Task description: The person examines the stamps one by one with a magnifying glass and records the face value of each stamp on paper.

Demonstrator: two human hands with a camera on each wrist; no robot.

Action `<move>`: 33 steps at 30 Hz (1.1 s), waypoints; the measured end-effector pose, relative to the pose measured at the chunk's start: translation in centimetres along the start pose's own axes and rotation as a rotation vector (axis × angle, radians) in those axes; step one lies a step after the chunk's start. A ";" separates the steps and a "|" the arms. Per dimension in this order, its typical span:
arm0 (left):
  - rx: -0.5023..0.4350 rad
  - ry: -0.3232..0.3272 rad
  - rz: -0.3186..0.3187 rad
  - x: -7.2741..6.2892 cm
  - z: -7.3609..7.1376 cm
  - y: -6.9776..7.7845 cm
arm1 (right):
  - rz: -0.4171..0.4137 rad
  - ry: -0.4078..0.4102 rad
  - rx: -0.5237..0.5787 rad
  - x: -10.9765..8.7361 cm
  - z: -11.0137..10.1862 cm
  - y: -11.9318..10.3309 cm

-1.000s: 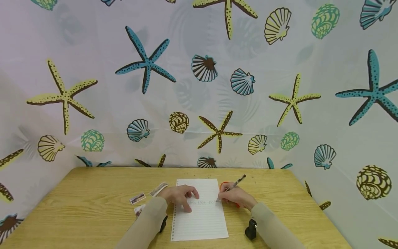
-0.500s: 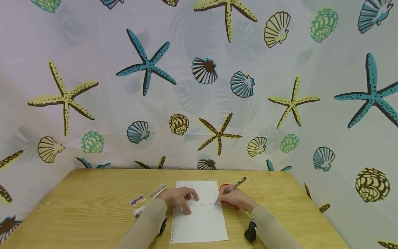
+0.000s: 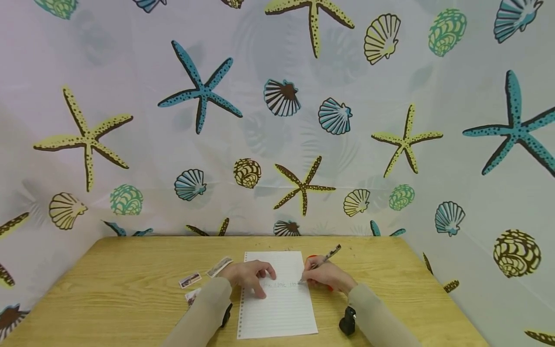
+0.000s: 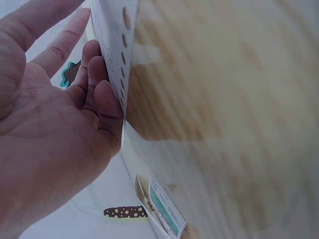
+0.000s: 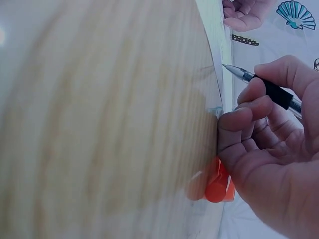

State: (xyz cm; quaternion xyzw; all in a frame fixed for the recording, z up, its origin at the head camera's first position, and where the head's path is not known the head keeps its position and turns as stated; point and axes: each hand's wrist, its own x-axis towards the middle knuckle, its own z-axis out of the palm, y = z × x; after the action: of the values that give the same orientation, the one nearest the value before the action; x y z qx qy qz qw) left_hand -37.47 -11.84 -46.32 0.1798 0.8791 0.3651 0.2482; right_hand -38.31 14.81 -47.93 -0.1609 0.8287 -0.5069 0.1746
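A white lined sheet (image 3: 279, 315) with punched holes down its left edge lies on the table, with a line of handwriting across its upper half. My left hand (image 3: 251, 275) rests on the sheet's left side, thumb and index finger spread; in the left wrist view its other fingers (image 4: 102, 94) bend loosely against the paper and hold nothing. My right hand (image 3: 329, 277) grips a pen (image 3: 331, 253) between thumb and fingers, its tip at the sheet's right edge, by the end of the writing. In the right wrist view the black pen grip (image 5: 276, 93) shows clearly.
An orange-red object (image 5: 218, 186) lies by my right hand, mostly hidden in the head view. Left of the sheet lie small printed pieces like stamps (image 3: 190, 280) and a longer strip (image 3: 219, 266). The wooden table (image 3: 130, 289) meets a shell-patterned curtain (image 3: 277, 202) behind.
The pen tip has shifted very slightly left at the end of the written line. My left hand stays in place on the sheet. The whole view has drifted a little.
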 end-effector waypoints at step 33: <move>0.000 0.010 -0.006 0.3 0.0 -0.4 | 0.000 -0.024 0.033 0.0 -0.1 0.2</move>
State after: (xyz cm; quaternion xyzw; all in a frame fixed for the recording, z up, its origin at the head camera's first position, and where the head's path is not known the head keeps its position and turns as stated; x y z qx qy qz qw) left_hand -37.73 -11.94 -46.67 0.1753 0.8808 0.3654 0.2450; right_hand -38.34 14.97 -48.05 -0.1643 0.8181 -0.5183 0.1870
